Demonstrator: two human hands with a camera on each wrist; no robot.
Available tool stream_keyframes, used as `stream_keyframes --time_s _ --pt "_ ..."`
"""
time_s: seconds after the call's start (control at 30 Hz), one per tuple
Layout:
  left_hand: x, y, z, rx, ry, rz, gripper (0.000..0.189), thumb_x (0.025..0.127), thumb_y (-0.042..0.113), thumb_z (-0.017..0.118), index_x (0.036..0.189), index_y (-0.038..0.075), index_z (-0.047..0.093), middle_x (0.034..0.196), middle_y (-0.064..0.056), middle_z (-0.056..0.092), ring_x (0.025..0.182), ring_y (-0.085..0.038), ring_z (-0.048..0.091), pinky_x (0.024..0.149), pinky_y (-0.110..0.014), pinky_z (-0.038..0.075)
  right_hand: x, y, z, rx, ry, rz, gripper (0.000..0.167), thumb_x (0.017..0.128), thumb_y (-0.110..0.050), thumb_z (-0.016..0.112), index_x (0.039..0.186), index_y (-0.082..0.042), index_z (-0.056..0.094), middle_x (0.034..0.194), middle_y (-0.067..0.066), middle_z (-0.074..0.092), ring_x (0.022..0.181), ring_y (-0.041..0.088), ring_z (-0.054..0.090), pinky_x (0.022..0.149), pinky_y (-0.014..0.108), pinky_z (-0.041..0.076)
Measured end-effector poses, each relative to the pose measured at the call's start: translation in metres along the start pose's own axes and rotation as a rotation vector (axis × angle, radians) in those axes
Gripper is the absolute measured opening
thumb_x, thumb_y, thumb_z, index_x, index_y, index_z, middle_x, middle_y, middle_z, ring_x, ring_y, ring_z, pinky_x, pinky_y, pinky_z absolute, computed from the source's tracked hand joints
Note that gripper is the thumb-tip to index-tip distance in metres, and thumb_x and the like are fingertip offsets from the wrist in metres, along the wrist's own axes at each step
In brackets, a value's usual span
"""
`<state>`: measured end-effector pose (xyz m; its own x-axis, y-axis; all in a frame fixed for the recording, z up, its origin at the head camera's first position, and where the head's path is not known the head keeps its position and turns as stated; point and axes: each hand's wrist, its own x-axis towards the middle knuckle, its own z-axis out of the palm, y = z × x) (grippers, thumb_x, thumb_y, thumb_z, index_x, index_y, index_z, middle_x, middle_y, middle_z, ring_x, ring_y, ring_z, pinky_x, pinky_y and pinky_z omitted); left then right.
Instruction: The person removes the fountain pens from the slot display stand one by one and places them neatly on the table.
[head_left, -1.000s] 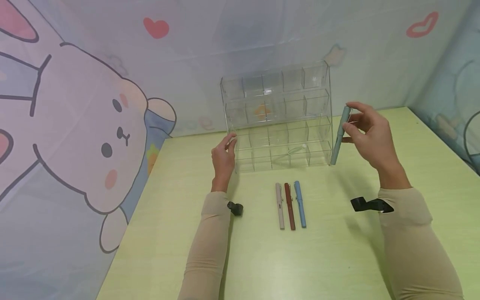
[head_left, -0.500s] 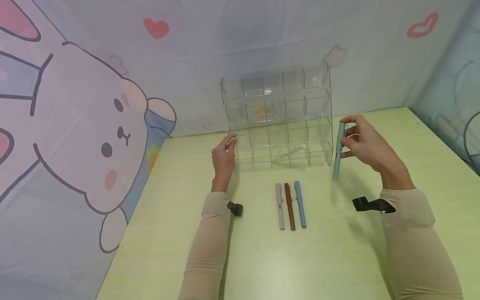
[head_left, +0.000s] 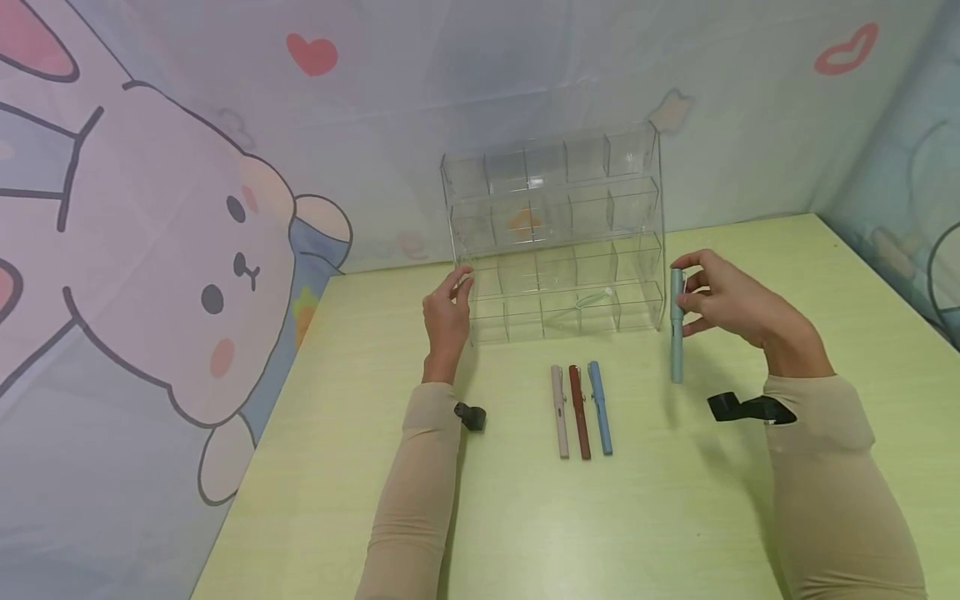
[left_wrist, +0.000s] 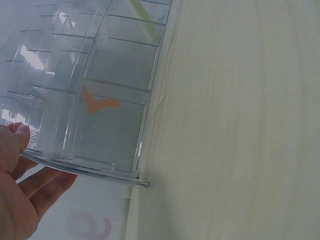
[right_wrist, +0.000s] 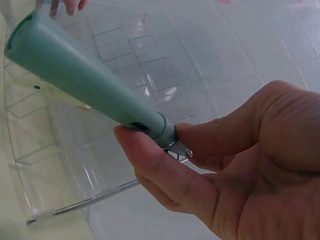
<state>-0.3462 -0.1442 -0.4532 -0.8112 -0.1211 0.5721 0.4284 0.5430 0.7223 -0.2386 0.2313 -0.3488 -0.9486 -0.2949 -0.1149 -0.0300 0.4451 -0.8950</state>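
A teal pen (head_left: 677, 333) with a clip is pinched near its clip end between the thumb and fingers of my right hand (head_left: 720, 300). It hangs nearly upright, just right of the clear compartment rack (head_left: 555, 229), its lower end pointing toward the table. My left hand (head_left: 447, 312) holds the rack's left side panel, thumb on one face and fingers (left_wrist: 45, 187) on the other. Inside the lowest tier lies a pale green pen (head_left: 594, 298), slanted across the compartments. In the right wrist view, the teal pen (right_wrist: 85, 75) passes in front of the rack.
Before the rack, a beige pen (head_left: 560, 412), a dark red pen (head_left: 580, 412) and a blue pen (head_left: 601, 408) lie side by side on the light green table (head_left: 525, 533). A printed cloth (head_left: 390, 100) hangs behind the rack and along the left side.
My right hand has come down with the teal pen, and the pen has turned from slanted to nearly upright. My left hand and the rack stay where they were.
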Motion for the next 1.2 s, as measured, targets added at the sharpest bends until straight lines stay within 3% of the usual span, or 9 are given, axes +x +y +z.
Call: stream_keyframes --time_s 0.33,0.53,0.87,1.2 --pt "0.001 0.000 0.000 0.008 0.000 -0.008 0.023 0.101 0.023 0.063 0.119 0.014 0.074 0.111 -0.007 0.074 0.100 -0.026 0.072 0.041 -0.023 0.024 0.001 0.007 0.001 -0.043 -0.174 0.048 0.049 0.104 0.006 0.041 0.146 0.011 0.015 0.122 0.031 0.037 0.100 0.033 0.057 0.079 0.044 0.057" --pt "0.002 0.000 0.000 0.001 -0.005 -0.004 0.025 0.100 0.020 0.063 0.120 0.008 0.073 0.110 -0.010 0.074 0.100 -0.030 0.072 0.040 -0.023 0.022 0.002 0.010 0.002 -0.047 -0.194 0.050 0.049 0.104 0.006 0.043 0.144 0.011 0.017 0.122 0.032 0.039 0.098 0.031 0.060 0.079 0.046 0.057" --pt "-0.001 -0.002 0.000 0.003 -0.001 -0.032 0.024 0.101 0.024 0.063 0.120 0.016 0.074 0.115 -0.005 0.073 0.102 -0.026 0.072 0.042 -0.024 0.026 0.017 0.022 0.015 -0.009 -0.281 0.118 0.049 0.103 0.003 0.044 0.144 0.010 0.017 0.127 0.035 0.037 0.101 0.034 0.060 0.079 0.045 0.057" --pt "0.001 0.000 0.001 0.008 0.000 -0.030 0.023 0.100 0.021 0.064 0.120 0.015 0.074 0.115 -0.005 0.073 0.102 -0.026 0.072 0.043 -0.024 0.027 0.033 0.035 0.039 -0.012 -0.337 0.171 0.051 0.102 0.003 0.046 0.143 0.013 0.018 0.132 0.041 0.037 0.100 0.036 0.061 0.076 0.044 0.057"
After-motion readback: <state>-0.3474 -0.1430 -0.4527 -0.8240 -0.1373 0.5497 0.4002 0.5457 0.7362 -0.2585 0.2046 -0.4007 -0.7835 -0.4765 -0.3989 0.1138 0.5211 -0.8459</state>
